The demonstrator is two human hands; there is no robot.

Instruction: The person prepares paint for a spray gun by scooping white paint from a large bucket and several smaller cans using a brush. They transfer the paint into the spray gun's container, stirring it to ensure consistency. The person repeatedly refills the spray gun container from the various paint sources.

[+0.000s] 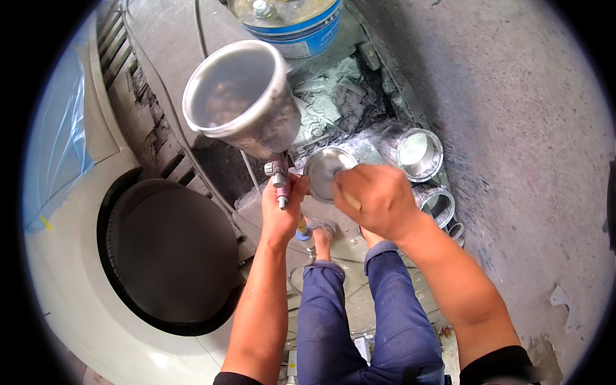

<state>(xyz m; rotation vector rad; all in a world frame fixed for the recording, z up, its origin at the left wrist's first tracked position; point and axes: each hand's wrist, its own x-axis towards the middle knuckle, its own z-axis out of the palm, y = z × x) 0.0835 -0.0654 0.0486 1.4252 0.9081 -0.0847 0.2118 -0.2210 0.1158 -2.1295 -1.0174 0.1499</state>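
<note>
A spray gun (280,174) with a large translucent cup (269,131) is gripped in my left hand (283,208). The cup tilts so its wide open mouth shows, with cloudy grey inside. Just right of the gun is a round metal can (312,176) with grey liquid in it, close to my left fingertips; whether they touch it I cannot tell. My right hand (378,197) is closed around a tool with a pale wooden handle (351,201) at the can's right edge. The working end of that tool is mostly hidden by my fingers.
Paint-smeared open cans (420,154) lie on their sides to the right. A blue pail (308,38) stands at the top. On the left are a pale car body panel (77,269), a dark wheel (173,250) and blue film (61,135). A hose (168,112) crosses the floor.
</note>
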